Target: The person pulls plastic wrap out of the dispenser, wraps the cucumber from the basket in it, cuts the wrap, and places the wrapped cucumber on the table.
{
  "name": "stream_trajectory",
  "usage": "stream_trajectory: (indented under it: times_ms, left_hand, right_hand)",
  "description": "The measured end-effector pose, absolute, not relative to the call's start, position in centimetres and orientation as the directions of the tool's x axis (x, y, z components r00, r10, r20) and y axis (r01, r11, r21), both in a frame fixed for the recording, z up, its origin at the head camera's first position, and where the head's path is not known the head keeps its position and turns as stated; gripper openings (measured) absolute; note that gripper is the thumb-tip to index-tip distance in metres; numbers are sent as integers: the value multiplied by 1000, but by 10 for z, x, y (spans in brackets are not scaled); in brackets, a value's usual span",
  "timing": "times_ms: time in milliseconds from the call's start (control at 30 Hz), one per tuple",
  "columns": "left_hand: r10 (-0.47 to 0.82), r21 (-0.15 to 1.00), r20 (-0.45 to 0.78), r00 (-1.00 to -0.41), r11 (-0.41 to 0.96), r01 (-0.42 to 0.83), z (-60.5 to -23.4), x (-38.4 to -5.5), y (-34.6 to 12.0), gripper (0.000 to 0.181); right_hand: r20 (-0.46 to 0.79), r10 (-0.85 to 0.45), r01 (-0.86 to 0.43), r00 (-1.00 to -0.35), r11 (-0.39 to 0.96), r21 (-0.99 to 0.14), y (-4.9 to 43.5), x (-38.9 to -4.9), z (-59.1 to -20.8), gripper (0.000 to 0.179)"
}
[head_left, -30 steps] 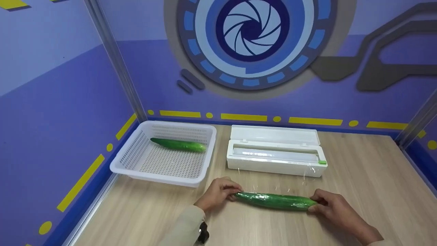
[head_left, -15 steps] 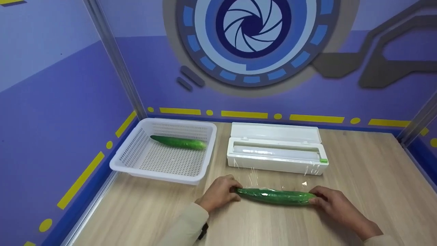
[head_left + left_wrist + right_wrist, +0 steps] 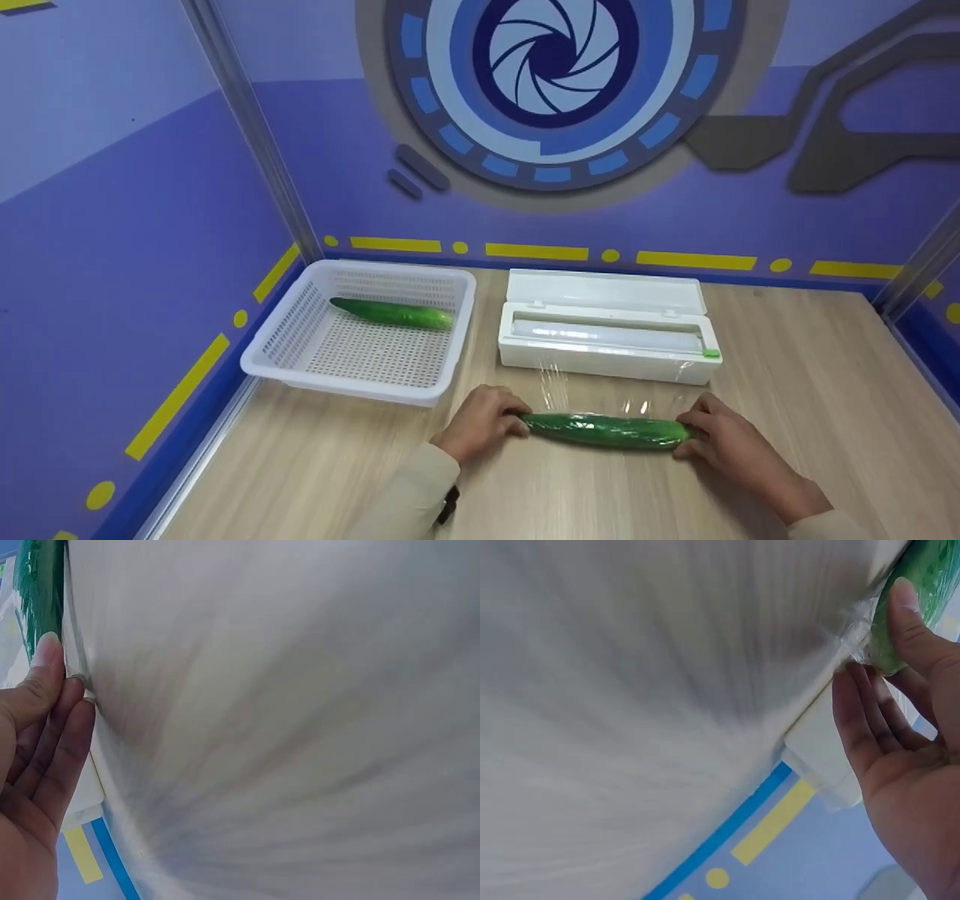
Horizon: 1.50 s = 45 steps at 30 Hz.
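Observation:
A green cucumber (image 3: 604, 431) in shiny cling film lies crosswise on the table, in front of a white cling film dispenser (image 3: 609, 361). My left hand (image 3: 484, 422) pinches its dark left end; in the left wrist view the thumb lies along the cucumber (image 3: 39, 592). At the paler right end my right hand (image 3: 724, 439) holds on with thumb and fingers. Crumpled film (image 3: 859, 634) bunches past that end in the right wrist view. Clear film (image 3: 555, 386) stretches from the dispenser's front down to the cucumber.
To the left stands a white perforated basket (image 3: 358, 388) with a second cucumber (image 3: 391, 313) inside. The dispenser's lid (image 3: 604, 291) is raised, showing the film roll (image 3: 607, 334). A blue-purple wall (image 3: 420, 217) closes off the back of the wooden table (image 3: 585, 502).
The cucumber and both hands have shifted slightly toward the dispenser in the view. The right hand's fingers have moved around the cucumber's end, and the film's creases look different.

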<state>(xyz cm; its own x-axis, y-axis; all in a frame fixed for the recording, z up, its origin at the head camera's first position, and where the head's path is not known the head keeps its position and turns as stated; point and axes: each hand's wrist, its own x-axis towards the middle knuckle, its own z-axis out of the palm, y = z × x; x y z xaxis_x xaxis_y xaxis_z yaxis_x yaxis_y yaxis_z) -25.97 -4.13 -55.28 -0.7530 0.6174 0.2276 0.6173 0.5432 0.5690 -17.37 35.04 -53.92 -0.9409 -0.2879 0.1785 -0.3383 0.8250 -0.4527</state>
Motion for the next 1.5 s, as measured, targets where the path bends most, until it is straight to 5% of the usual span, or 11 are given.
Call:
stream_trajectory:
  times_ms: [133, 333, 700, 933, 1200, 1500]
  left_hand:
    - [586, 619, 230, -777, 528, 582, -557, -258, -42, 29]
    - [557, 654, 207, -805, 533, 537, -557, -258, -43, 11]
    - [532, 517, 232, -815, 642, 566, -553, -255, -34, 15]
    - [521, 421, 230, -822, 708, 567, -553, -251, -27, 26]
    - [454, 487, 210, -866, 719, 496, -553, -255, -23, 23]
    - [425, 566, 212, -880, 681, 465, -550, -257, -21, 25]
  right_hand:
    - [156, -257, -301, -954, 835, -461, 348, -174, -541, 38]
    - [98, -180, -204, -979, 800, -565, 348, -176, -543, 39]
    - [293, -301, -413, -907, 771, -486, 359, -183, -548, 10]
    - [291, -276, -388, -916, 791, -473, 357, -184, -548, 11]
    - [165, -291, -335, -942, 822, -461, 350, -184, -536, 33]
    - [238, -269, -351, -933, 826, -442, 350, -181, -541, 34]
